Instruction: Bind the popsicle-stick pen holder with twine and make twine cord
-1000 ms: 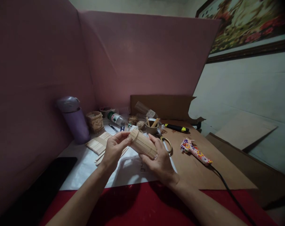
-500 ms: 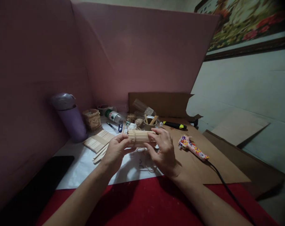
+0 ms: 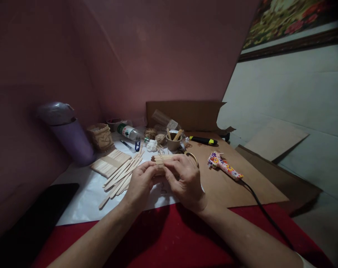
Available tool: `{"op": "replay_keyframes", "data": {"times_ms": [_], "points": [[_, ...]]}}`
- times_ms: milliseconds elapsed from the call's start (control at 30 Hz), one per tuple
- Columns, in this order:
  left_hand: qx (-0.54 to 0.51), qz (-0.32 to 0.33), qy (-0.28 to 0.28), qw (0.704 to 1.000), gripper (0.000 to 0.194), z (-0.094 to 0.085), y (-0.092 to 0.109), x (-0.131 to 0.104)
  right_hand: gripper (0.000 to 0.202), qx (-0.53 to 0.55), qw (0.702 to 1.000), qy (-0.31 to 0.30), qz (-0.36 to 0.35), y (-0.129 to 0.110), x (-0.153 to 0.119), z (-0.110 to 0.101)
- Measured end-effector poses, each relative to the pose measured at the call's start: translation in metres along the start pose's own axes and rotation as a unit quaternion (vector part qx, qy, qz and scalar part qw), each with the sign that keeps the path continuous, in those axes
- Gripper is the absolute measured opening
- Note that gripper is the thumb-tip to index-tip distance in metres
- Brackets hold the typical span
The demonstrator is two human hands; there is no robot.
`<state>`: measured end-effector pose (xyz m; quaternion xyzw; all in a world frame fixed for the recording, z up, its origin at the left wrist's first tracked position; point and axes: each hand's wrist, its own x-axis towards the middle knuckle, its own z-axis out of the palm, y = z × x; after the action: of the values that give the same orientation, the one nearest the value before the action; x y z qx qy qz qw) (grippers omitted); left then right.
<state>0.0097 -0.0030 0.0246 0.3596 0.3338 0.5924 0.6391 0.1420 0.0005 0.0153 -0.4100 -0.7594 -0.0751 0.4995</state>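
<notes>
Both hands on stick-covered piece (image 3: 167,158), twine at its middle

Piece sits between the hands, lying sideways, over the near part of the white sheet (image 3: 74,201); can't tell if the underside touches it. Left hand (image 3: 140,183) grasping the left end, thumb on the near side. Right hand (image 3: 186,183) grasping the right part, fingers curled over the top, thumb and fingertips at the twine (image 3: 161,152). Much of the piece hidden by fingers.

Handling, judged by look: light, stiff along the sticks, dry wood, not very slippery. Weak spots probably the seams between sticks; a hard squeeze or twist could shift or pop one. Twine soft, may slide or slacken if not pinned. Best hold: one hand round the left end, light even pressure on the long sides, other hand's fingertips on the twine; keep off single stick edges.

Around: loose sticks (image 3: 119,180) left, banded stick pack (image 3: 101,166) farther left, glue gun (image 3: 225,166) right on brown cardboard (image 3: 247,193), twine balls (image 3: 160,139) on the far side.
</notes>
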Motion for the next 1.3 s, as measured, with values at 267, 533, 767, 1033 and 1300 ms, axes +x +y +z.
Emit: {"op": "replay_keyframes", "data": {"times_ms": [267, 533, 767, 1033, 1300], "points": [[0.082, 0.041, -0.001, 0.996, 0.013, -0.005, -0.01, 0.0, 0.009, 0.062, 0.996, -0.006, 0.056, -0.004, 0.002, -0.001], [0.07, 0.047, 0.004, 0.996, 0.014, -0.006, -0.015, -0.001, 0.011, 0.111, 0.993, -0.009, 0.031, 0.004, -0.001, 0.001], [0.065, 0.041, 0.007, 0.997, 0.013, -0.003, -0.015, -0.003, 0.013, 0.107, 0.994, -0.014, 0.018, 0.005, -0.001, 0.001], [0.034, 0.035, 0.02, 0.999, 0.014, -0.002, -0.012, -0.001, 0.011, 0.14, 0.989, 0.001, 0.048, 0.002, 0.002, 0.002], [0.039, 0.036, 0.025, 0.998, 0.016, -0.003, -0.015, -0.003, 0.012, 0.189, 0.98, -0.004, 0.061, 0.005, 0.003, 0.004]]}}
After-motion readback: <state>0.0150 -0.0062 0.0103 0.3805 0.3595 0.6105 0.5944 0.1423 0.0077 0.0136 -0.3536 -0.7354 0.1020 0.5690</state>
